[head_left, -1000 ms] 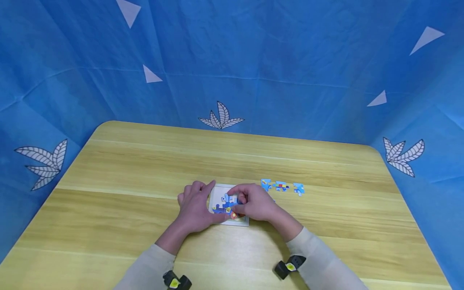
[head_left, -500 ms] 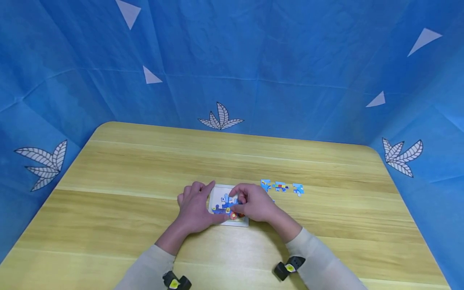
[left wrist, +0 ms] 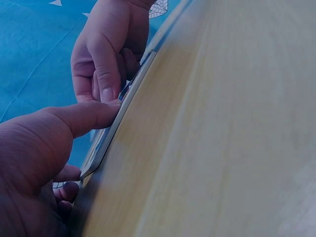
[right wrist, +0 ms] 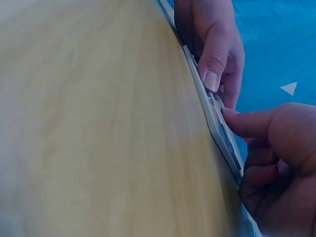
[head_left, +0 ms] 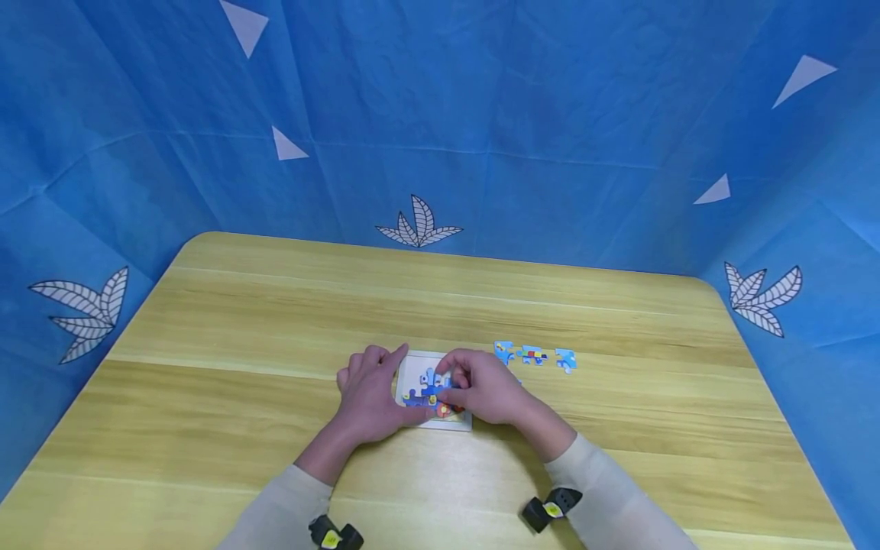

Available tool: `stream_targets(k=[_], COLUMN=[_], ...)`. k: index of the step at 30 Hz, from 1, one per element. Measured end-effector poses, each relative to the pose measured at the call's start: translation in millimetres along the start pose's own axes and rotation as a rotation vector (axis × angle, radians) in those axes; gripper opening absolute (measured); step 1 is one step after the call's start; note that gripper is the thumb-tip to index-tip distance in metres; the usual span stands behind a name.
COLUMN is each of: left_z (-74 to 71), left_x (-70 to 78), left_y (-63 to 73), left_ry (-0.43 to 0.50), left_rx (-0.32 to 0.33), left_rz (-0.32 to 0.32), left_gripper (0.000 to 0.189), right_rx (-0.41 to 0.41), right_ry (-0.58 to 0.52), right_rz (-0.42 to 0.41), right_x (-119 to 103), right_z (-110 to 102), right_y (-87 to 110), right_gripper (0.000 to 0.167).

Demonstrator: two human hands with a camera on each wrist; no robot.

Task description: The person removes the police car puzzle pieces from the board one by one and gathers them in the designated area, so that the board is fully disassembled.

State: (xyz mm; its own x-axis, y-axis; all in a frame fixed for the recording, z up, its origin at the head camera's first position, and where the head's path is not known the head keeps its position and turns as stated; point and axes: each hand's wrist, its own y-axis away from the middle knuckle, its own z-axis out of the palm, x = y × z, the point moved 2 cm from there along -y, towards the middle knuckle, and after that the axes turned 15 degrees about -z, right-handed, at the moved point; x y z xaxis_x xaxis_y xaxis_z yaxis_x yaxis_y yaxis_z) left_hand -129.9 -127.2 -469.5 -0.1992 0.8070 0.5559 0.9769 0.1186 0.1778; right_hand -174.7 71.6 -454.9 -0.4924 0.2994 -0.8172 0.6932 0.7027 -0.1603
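Observation:
A small white-framed jigsaw tray (head_left: 411, 373) lies on the table, part of its picture filled with blue and red pieces. My left hand (head_left: 371, 397) holds it at the near left corner, thumb along the front rim and index finger stretched up the left side. Over the tray's right half, my right hand (head_left: 491, 388) pinches a blue jigsaw piece (head_left: 443, 380) between thumb and index finger, largely hidden by the fingers. In the left wrist view, the left thumb (left wrist: 96, 117) presses on the tray's edge, close to the right fingertips.
Loose blue jigsaw pieces lie right of the tray: one by the right hand (head_left: 503, 350), one with a coloured strip (head_left: 532, 354), another farther right (head_left: 566, 360). Part of a further piece shows beside the right wrist. A blue patterned cloth (head_left: 550, 114) hangs behind the wooden table (head_left: 275, 305).
The right thumb and index finger have shifted very slightly over the same part of the tray, showing a little more of the blue pieces. The left hand and loose pieces stay put.

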Motion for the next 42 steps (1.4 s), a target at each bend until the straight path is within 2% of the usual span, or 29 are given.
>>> stream_targets(k=[8, 24, 31, 42], left_z=[1.0, 1.2, 2.4, 1.9], left_x=[1.0, 2.6, 1.3, 1.0], left_y=[0.6, 0.6, 0.0, 0.1], left_ry=[-0.003, 0.019, 0.008, 0.007], left_rx=[0.002, -0.008, -0.002, -0.001], left_rz=[0.004, -0.01, -0.016, -0.019], left_gripper=[0.108, 0.107, 0.107, 0.107], right_rx=[0.077, 0.187, 0.199, 0.184], right_ry=[0.042, 0.129, 0.145, 0.153], right_rz=[-0.044, 0.037, 0.078, 0.112], right_x=[-1, 16, 27, 43], right_z=[-12, -61, -73, -81], right_y=[13.9, 77.1, 96.9, 107.2], right_gripper=[0.026, 0.023, 0.023, 0.024])
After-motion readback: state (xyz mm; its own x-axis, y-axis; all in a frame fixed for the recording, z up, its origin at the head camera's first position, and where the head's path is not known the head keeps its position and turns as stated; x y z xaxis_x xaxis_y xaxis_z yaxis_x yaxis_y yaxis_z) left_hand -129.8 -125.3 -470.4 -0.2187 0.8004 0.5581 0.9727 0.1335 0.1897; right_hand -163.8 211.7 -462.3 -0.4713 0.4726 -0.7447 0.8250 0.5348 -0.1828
